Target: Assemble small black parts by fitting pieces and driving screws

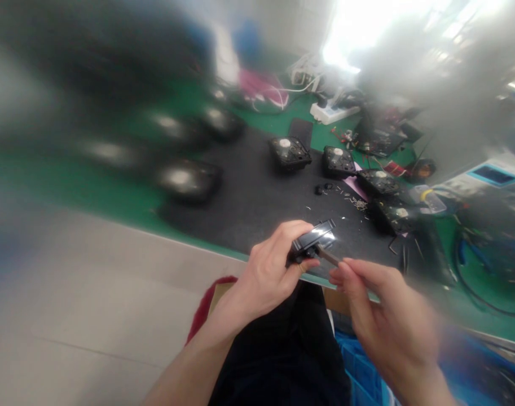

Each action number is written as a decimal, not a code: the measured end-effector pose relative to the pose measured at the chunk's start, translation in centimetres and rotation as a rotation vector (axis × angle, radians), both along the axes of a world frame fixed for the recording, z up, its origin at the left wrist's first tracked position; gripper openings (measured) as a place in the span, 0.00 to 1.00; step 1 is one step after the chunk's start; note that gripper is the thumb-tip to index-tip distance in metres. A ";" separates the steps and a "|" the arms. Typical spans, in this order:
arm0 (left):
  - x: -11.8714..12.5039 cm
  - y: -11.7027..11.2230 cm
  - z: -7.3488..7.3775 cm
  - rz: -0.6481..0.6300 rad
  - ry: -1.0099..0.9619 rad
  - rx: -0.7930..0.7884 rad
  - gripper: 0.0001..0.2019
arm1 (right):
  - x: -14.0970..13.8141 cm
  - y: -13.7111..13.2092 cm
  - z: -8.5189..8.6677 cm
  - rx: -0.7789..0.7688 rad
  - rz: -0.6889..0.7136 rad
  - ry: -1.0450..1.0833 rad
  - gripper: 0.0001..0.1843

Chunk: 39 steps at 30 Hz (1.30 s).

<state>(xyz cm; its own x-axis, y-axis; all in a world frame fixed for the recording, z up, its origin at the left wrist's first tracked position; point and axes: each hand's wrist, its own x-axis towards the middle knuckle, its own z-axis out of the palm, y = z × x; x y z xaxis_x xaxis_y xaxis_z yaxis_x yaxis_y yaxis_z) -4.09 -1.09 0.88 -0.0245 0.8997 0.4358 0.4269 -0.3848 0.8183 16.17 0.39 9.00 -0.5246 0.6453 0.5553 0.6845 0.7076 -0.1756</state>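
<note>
One glossy black part (314, 239), flat, clamped in left hand (268, 276); right hand (384, 316) pinches thin brown tool (328, 257).

Small part (313, 239) in left hand (269, 276), over near edge of table (126, 197); thin tool (328, 257) in right hand (382, 316), just right, tip touching part. Behind, on mat (249, 197), row of housings (290, 152) with screws (359, 203) between. Power strip (333, 113) beyond mat.

A green workbench (126, 194) under a dark mat (249, 197), pale floor (71, 304), bright overhead light (367, 22).
</note>
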 end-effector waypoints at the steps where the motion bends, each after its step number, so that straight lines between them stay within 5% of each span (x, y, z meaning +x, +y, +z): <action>1: 0.0 0.0 0.0 0.003 0.001 -0.001 0.25 | 0.1 -0.2 -0.5 0.031 -0.017 0.014 0.04; 10: 0.1 -0.1 -0.1 0.024 0.020 -0.001 0.25 | -0.4 -1.1 -4.0 0.120 -0.133 0.169 0.02; 17: 0.1 -0.1 -0.2 0.031 0.021 -0.002 0.26 | -0.5 -1.6 -6.5 0.038 -0.119 0.349 0.06; 33: 0.1 -0.1 -0.2 0.037 0.022 -0.031 0.25 | -2.0 -1.5 -11.7 0.114 -0.105 0.631 0.13; 39: 0.1 -0.1 -0.1 0.053 -0.020 -0.047 0.23 | -1.9 -2.1 -9.7 0.059 -0.070 0.586 0.15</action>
<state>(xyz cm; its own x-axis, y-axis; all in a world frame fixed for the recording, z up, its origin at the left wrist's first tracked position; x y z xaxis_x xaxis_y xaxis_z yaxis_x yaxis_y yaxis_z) -3.99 -1.15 0.76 -0.0813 0.9164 0.3920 0.4288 -0.3229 0.8437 14.31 -1.75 -0.69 -0.0768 0.6262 0.7759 0.5305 0.6845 -0.5000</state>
